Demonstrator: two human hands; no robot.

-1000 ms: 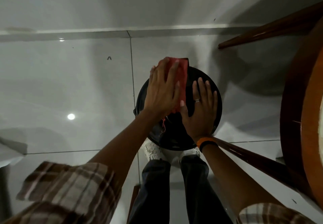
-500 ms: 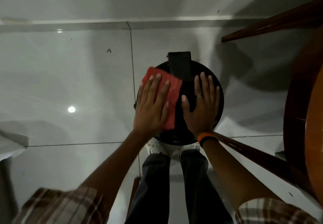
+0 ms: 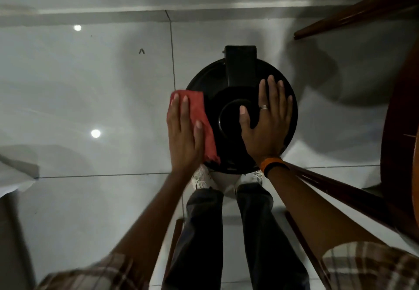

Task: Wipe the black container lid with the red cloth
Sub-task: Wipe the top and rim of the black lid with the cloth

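A round black container lid (image 3: pixel 217 90) with a raised centre disc and a rectangular black handle block (image 3: pixel 241 65) at its far edge stands on the floor in front of my feet. My left hand (image 3: pixel 184 133) lies flat on the red cloth (image 3: pixel 201 119), pressing it against the lid's left rim. My right hand (image 3: pixel 266 122) rests flat with fingers spread on the lid's right half, thumb on the centre disc. It wears a ring and an orange wristband.
Glossy grey floor tiles (image 3: pixel 90 97) surround the lid, with a wall skirting at the far side. A dark wooden round table (image 3: pixel 399 119) and its slanted legs (image 3: pixel 340 190) stand close on the right. My legs and white shoes (image 3: pixel 201 178) are just below the lid.
My left hand has slid the red cloth from the lid's far top edge down and leftward to its left rim, uncovering the handle block. My right hand has stayed flat on the lid.
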